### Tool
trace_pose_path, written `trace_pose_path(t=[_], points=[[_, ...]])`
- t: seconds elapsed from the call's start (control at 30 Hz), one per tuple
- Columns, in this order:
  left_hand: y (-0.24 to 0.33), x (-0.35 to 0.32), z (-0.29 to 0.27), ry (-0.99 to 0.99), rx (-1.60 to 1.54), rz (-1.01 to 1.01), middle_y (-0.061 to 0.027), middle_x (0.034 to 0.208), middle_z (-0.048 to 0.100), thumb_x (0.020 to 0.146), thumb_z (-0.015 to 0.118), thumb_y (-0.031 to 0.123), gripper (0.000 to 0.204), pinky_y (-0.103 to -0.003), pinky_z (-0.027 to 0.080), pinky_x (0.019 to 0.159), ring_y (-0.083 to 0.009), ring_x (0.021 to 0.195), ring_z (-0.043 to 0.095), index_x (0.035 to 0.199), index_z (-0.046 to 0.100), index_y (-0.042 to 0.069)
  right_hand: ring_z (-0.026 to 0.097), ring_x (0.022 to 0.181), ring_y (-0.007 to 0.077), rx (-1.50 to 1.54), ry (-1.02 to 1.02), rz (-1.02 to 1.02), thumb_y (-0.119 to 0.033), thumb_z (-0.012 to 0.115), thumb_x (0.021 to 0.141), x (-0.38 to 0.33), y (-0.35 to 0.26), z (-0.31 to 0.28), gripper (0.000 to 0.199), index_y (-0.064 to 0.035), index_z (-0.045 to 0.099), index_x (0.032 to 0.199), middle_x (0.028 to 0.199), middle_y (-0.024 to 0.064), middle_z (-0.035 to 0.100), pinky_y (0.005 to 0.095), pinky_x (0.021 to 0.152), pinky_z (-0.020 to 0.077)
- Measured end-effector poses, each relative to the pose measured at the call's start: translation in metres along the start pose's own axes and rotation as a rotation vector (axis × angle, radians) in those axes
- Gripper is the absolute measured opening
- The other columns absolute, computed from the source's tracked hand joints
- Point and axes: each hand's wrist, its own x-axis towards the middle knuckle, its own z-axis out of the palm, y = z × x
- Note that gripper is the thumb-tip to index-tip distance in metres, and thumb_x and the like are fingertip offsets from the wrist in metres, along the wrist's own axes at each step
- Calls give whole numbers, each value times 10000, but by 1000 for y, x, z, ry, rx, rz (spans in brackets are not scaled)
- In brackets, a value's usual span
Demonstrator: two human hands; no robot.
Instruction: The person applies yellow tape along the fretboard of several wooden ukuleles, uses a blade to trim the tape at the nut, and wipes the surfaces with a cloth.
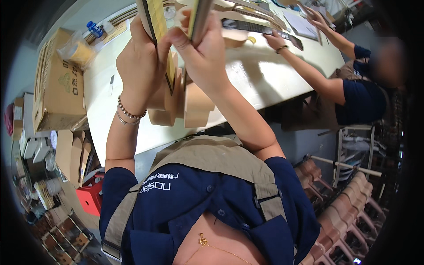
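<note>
Two unfinished ukuleles stand side by side over the white table, their pale wood bodies lowest and their necks raised. My left hand (139, 66) is closed around the neck of the left ukulele (161, 115), whose fretboard is covered with yellow tape. My right hand (206, 59) grips the neck of the right ukulele (197, 110), which also shows a yellow strip along it. The two hands nearly touch at the thumbs. The upper ends of both necks run out of the picture at the top.
On the white table (260, 84), more pale ukulele bodies lie at the far side. A co-worker (357, 88) at the right handles a dark-fretboard neck (260, 29). At the left stand a cardboard box (62, 84), a plastic bag (79, 51) and blue bottles (94, 29). A red stool (90, 194) is below.
</note>
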Motion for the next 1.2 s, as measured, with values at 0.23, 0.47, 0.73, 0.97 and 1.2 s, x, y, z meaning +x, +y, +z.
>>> trace_pose_path(t=[0.23,0.47,0.73,0.97,1.2], points=[[6,19,15,-302,-628,134,-94,1443,332,752,139,853,1014,-427,273,1062,-280,1305,353,1440,308,126,556,1046,147,574,-23,74,90,670,740,-12,-7,-16,774,-63,206,1340,1173,86,524,273,806,511],[-14,46,39,-504,-846,-92,-87,1437,379,800,428,658,860,-429,309,1050,-250,1308,382,1434,305,90,503,798,83,186,-85,-105,-115,779,734,-48,-62,-106,429,-31,492,1041,844,-19,508,241,715,437],[148,7,57,-646,-990,175,-203,1425,354,547,188,981,1273,-504,302,1055,-355,1294,389,1436,293,76,562,698,76,-167,165,68,-56,731,743,-188,-164,-240,214,0,582,886,761,18,589,235,634,458],[246,-54,159,-1063,-1114,393,-178,1440,339,683,196,903,1111,-475,321,1047,-336,1266,426,1443,282,97,585,744,170,-775,921,151,-277,737,703,-370,-201,-303,400,-12,597,967,825,96,614,290,676,470],[384,-222,153,-1539,-858,372,-123,1446,342,954,402,464,583,-397,378,992,-258,1213,485,1420,337,119,565,1047,302,-785,1632,978,-343,717,637,-608,-119,-372,484,-58,609,1013,1066,154,620,364,897,450]])
